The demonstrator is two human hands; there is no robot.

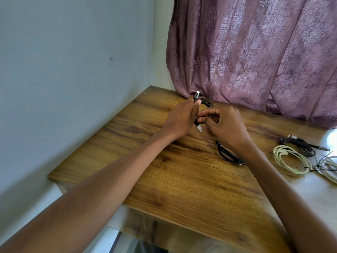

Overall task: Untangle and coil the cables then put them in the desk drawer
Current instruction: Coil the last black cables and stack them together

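Note:
Both my hands hold a black cable (206, 104) looped into a small coil above the wooden desk (164, 172). My left hand (179, 118) grips the coil, and a silver plug sticks up past its fingers near the curtain. My right hand (225, 125) pinches the coil's lower strands, with a second silver plug hanging between the hands. A second black coil (227, 154) lies on the desk, partly under my right wrist. Further right lie a dark coil (299, 144), a cream-white coil (291, 160) and a pale coil (328, 167) cut off by the frame edge.
A mauve patterned curtain (255, 55) hangs behind the desk's far edge. A pale wall (73, 70) runs along the desk's left side. The desk front (164, 232) below the near edge is wooden; no drawer is plainly visible.

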